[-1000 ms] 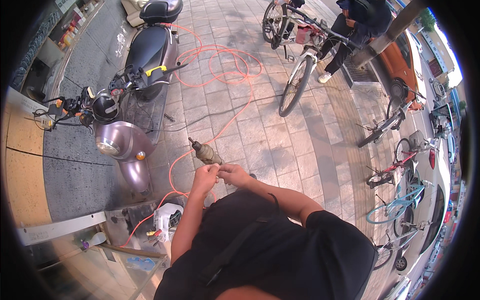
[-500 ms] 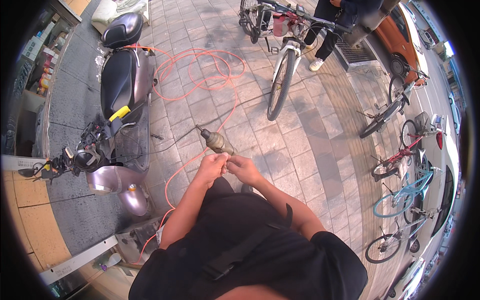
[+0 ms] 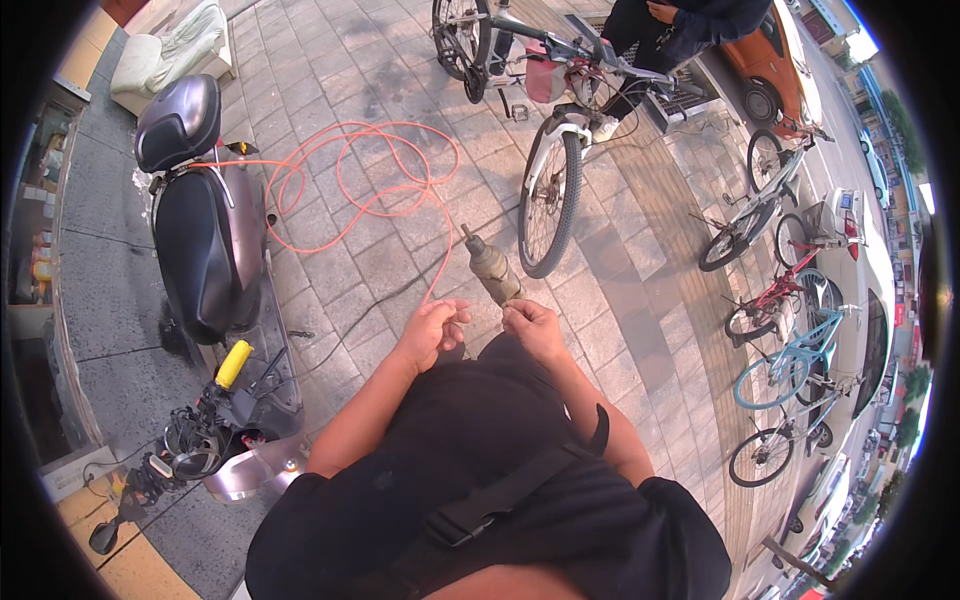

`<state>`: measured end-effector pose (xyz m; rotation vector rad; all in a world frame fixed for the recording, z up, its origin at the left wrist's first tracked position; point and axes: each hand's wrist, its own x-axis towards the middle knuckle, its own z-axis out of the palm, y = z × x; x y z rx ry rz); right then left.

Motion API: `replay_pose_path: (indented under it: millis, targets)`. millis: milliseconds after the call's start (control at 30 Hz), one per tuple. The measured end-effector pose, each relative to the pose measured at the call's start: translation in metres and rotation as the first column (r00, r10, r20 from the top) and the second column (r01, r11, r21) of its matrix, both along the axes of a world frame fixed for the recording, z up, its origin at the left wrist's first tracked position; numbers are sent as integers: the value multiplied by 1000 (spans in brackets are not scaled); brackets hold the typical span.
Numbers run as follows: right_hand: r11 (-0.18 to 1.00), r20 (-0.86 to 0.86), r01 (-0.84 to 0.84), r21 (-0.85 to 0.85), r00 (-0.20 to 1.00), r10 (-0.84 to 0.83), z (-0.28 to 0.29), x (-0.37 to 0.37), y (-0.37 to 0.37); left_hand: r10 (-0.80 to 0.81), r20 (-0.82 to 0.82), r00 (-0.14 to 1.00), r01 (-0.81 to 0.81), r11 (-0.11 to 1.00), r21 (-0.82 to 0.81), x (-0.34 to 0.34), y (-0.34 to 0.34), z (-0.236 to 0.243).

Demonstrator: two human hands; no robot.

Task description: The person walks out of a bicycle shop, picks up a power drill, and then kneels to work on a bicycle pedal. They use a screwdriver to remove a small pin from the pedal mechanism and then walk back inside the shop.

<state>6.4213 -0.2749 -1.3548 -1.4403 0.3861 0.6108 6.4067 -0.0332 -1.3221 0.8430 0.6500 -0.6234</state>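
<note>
Mid-frame, right hand (image 3: 535, 329) pinches tail of olive-grey, cylindrical, metal-looking tool (image 3: 491, 268), left hand (image 3: 433, 330) loosely open; seemingly mid-handling, next move likely wanting steady grip.

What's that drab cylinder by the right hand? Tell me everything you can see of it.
The cylinder is dull olive-brown, thick-bodied, with a narrower, stepped far end finishing in a short thin tip. It looks worn or dirty; its material is unclear. It slants, tip toward the picture's upper left, seen against the paving. Its near end meets the right hand, which hides part of it; how firmly it is gripped isn't clear. The left hand is apart from it.
</note>
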Motion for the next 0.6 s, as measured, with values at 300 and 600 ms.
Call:
replay_pose_path:
  millis: [300, 600]
  targets:
    - [997, -5, -19, -72, 1000, 19, -43, 219, 30, -25, 12, 1000, 16, 868, 496, 164, 128, -109]
    - [959, 16, -220, -177, 974, 226, -85, 448, 43, 275, -280, 920, -11, 731, 683, 236, 192, -136]
